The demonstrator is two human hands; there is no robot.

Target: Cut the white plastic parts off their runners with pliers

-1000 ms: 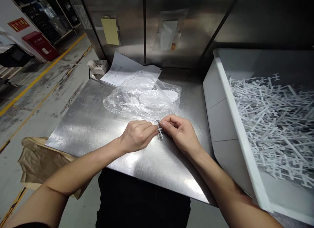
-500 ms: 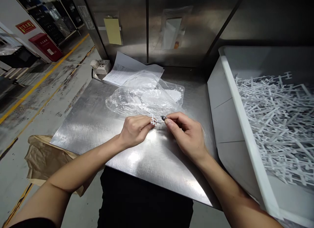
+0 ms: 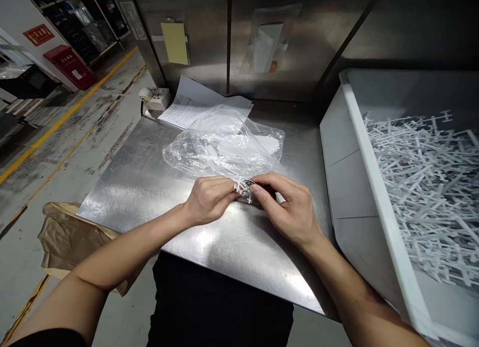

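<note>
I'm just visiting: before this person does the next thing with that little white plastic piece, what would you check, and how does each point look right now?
1. Left hand pinches the small white plastic piece: ok.
2. Right hand meets the piece with its fingertips: ok; something small and dark sits at them, what it is cannot tell.
3. Piece held just above the steel table, not snagged in the clear plastic bag: ok, it sits at the bag's near edge.
4. Bag mouth open: cannot tell.
5. White bin of plastic sprues beside the right hand: ok.
6. Papers lie behind the bag: ok.
</note>
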